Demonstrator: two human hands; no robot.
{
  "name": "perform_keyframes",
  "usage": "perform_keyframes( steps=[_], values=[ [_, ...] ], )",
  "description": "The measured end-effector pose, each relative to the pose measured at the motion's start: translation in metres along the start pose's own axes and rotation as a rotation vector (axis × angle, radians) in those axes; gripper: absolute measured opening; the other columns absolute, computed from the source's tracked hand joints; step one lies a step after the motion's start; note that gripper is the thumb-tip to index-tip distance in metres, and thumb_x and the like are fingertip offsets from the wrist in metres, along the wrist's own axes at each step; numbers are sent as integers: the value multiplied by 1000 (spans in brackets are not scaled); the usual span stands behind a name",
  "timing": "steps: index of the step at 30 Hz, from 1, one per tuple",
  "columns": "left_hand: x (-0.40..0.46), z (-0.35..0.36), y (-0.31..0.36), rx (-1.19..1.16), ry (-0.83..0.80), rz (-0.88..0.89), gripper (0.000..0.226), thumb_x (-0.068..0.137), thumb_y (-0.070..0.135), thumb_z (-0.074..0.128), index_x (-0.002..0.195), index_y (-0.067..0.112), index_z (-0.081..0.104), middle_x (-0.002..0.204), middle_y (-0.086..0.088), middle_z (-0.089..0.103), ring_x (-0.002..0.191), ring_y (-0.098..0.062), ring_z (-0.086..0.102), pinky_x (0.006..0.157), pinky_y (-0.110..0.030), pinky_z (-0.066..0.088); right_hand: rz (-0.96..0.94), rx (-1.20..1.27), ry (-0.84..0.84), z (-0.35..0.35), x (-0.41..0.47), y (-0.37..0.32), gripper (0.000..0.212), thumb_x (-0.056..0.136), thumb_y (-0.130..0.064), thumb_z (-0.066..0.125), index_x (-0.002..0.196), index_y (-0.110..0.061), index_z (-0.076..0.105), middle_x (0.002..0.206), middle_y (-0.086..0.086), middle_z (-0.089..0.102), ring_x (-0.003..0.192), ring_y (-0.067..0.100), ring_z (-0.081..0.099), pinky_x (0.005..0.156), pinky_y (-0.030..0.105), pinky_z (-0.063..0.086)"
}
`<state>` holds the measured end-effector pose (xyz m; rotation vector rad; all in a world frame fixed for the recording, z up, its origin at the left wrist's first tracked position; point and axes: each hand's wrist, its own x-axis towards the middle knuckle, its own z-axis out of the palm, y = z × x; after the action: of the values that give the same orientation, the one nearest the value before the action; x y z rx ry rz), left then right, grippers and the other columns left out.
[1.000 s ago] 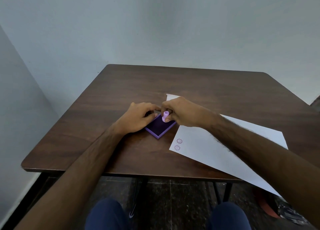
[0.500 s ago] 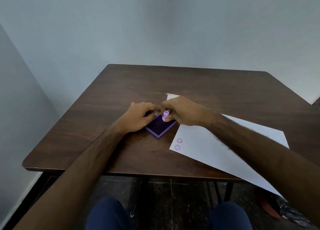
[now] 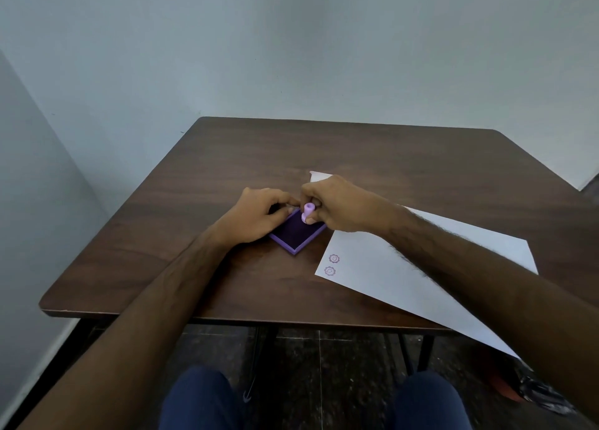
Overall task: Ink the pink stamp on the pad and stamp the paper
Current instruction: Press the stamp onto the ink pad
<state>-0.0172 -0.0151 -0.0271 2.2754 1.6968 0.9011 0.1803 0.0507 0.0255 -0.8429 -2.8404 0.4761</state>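
One bench (image 3: 227, 170) carries one sheet of paper (image 3: 372, 277), one purple ink pad (image 3: 296, 235) and one pink stamp (image 3: 308, 212). Two stamped marks show on the paper, one (image 3: 334, 258) just above the other (image 3: 330, 271). Two hands are in view, the left hand (image 3: 259, 215) and the right hand (image 3: 340, 206).

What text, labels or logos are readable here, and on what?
No readable words or numbers anywhere.
Paper: two purple stamped marks near its left corner, flower-edged smiley shapes, no lettering.
Dark shoe under the table: a small light swoosh-like logo, no text.
Pink stamp and ink pad: no label visible.
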Motion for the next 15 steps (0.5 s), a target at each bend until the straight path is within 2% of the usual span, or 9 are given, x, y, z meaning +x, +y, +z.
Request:
perform_keyframes(
  steps=[3, 4, 7, 10, 13, 15],
  values=[
    [0, -1, 1, 12, -5, -10, 24, 96, 14, 58, 109, 25, 74, 91, 13, 71, 78, 10, 58, 78, -31, 45, -5, 21, -13, 0, 1, 1, 4, 93, -7, 62, 92, -2, 63, 88, 7, 68, 72, 14, 57, 62, 22, 43],
    [-1, -1, 2, 16, -9, -11, 23, 96, 15, 57, 109, 24, 74, 90, 16, 68, 78, 8, 58, 80, -35, 46, -16, 29, -22, -1, 1, 1, 5, 92, -6, 63, 93, -1, 63, 90, 8, 70, 75, 15, 59, 63, 14, 42],
    [-1, -3, 4, 39, -24, -13, 23, 96, 20, 54, 109, 22, 73, 90, 20, 61, 79, -2, 56, 85, -51, 49, -58, 38, -49, -6, 0, 3, 8, 92, -6, 64, 94, 1, 64, 92, 10, 71, 83, 20, 63, 68, 6, 37],
    [0, -3, 4, 53, -36, -4, 23, 97, 18, 54, 110, 23, 73, 90, 20, 62, 80, -4, 57, 84, -53, 49, -61, 26, -46, -8, 0, 3, 8, 92, -8, 65, 94, 0, 65, 91, 9, 72, 82, 19, 63, 71, -4, 30],
    [-1, -4, 3, 44, -42, 0, 24, 98, 16, 55, 112, 25, 73, 95, 13, 71, 81, -4, 61, 82, -49, 51, -8, 18, -47, -3, 2, 1, 6, 92, -9, 64, 89, -4, 62, 84, 4, 67, 73, 15, 59, 59, 11, 39],
    [-1, -3, 2, 33, -35, -6, 25, 98, 16, 55, 112, 27, 73, 97, 9, 74, 83, -6, 63, 80, -47, 52, 19, 8, -25, 1, 3, 1, 18, 93, -8, 61, 78, -13, 55, 73, -4, 60, 63, 9, 53, 51, 14, 37]
  ],
)
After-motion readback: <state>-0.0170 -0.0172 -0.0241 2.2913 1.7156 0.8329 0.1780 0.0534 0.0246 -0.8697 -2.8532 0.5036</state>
